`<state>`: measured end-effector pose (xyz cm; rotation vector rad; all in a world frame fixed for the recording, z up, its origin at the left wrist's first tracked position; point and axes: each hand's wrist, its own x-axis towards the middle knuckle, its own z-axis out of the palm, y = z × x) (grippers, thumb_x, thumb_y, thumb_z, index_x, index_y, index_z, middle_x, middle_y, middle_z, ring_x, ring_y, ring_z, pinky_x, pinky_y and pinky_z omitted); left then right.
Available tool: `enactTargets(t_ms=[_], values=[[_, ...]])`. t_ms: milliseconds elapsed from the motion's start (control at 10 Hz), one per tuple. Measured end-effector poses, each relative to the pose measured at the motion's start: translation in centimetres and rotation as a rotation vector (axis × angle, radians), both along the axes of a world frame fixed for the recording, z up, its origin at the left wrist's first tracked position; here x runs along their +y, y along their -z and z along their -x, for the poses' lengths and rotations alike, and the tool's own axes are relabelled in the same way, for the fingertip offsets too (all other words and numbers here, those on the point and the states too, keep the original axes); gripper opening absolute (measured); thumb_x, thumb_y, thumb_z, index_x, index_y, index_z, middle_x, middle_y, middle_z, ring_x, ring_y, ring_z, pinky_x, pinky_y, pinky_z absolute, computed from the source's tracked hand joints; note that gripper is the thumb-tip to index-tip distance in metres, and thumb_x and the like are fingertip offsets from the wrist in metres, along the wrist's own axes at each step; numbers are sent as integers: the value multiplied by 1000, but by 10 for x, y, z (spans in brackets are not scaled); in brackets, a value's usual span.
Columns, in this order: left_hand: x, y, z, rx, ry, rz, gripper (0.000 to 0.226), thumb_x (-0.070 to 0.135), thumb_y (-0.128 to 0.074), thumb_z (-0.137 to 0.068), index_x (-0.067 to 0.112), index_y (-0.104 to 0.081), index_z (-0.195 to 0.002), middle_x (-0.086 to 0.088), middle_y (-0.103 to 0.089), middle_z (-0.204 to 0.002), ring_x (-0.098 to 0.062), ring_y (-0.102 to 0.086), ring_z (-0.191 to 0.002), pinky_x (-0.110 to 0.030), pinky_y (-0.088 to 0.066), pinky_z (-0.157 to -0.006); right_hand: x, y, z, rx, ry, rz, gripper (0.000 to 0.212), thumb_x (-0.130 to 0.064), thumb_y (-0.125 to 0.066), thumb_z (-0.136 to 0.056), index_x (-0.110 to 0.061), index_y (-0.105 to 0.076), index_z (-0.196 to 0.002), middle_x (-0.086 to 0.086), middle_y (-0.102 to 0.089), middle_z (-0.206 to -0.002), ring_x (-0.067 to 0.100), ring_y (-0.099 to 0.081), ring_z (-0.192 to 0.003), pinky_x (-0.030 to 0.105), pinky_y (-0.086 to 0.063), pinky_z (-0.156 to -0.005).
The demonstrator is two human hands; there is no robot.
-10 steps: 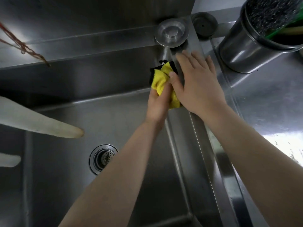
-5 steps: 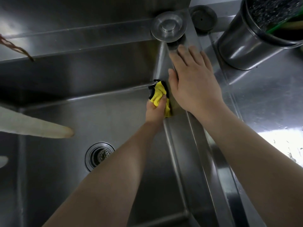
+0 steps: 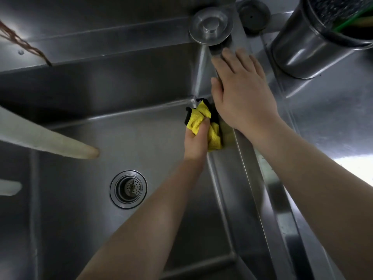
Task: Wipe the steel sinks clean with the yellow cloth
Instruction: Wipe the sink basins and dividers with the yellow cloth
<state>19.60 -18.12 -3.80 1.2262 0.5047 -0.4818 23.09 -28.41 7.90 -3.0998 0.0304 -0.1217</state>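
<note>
My left hand [image 3: 196, 142] grips the bunched yellow cloth [image 3: 201, 122], which has a black edge, and holds it against the right inner wall of the steel sink [image 3: 121, 138], low near the far right corner. My right hand [image 3: 240, 89] lies flat with straight fingers on the sink's right rim, just above the cloth. Its fingertips reach toward the round steel plug [image 3: 211, 25] on the far rim. Part of the cloth is hidden behind my right hand.
The drain strainer [image 3: 128, 188] sits in the sink floor to the left. A pale spout-like bar [image 3: 50, 138] juts in from the left. A steel utensil holder [image 3: 314, 41] stands on the counter at the far right, beside a dark round cap [image 3: 253, 15].
My left hand has slid the cloth down the right wall from near the rim to the sink's lower corner. My right hand stays flat on the rim.
</note>
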Motion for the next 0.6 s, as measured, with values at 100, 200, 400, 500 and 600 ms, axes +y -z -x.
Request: enactTargets(t_ms=[100, 200, 400, 500, 600], values=[[3, -30, 9, -37, 7, 60, 32, 34, -62, -92, 24, -62, -123, 2, -71, -110, -10, -68, -101, -28, -55, -88, -1, 0, -1, -5, 4, -1, 53, -35, -28, -103, -14, -33, -151, 9, -31, -158, 30, -21, -148, 44, -15, -122], [6, -53, 26, -142, 5, 153, 44, 40, -61, -85, 21, -62, -125, -3, -69, -122, -18, -64, -116, -37, -51, -101, 0, 1, 0, -14, 5, -8, 53, -37, -27, -103, -14, -34, -151, 9, -31, -158, 29, -22, -148, 43, -16, -122], [2, -38, 54, -308, 70, 37, 15, 17, -57, -93, 29, -60, -100, 19, -69, -89, 8, -64, -86, -11, -49, -76, 0, 1, -1, -21, -1, 16, 56, -41, -25, -103, -13, -34, -150, 10, -33, -157, 31, -24, -147, 44, -18, -121], [-1, -14, 53, -180, 97, -45, 16, 13, -59, -98, 20, -58, -113, 6, -65, -98, 7, -62, -83, -9, -48, -70, 0, 1, 0, -21, -9, 19, 56, -42, -25, -103, -13, -34, -150, 11, -33, -157, 31, -24, -147, 44, -18, -121], [-1, 13, 60, -55, 119, -119, 27, 22, -62, -97, 17, -53, -122, -2, -62, -106, -3, -62, -89, -12, -51, -71, -1, 2, 0, -27, -13, 21, 56, -42, -25, -103, -13, -34, -149, 11, -34, -156, 31, -25, -146, 45, -19, -121]])
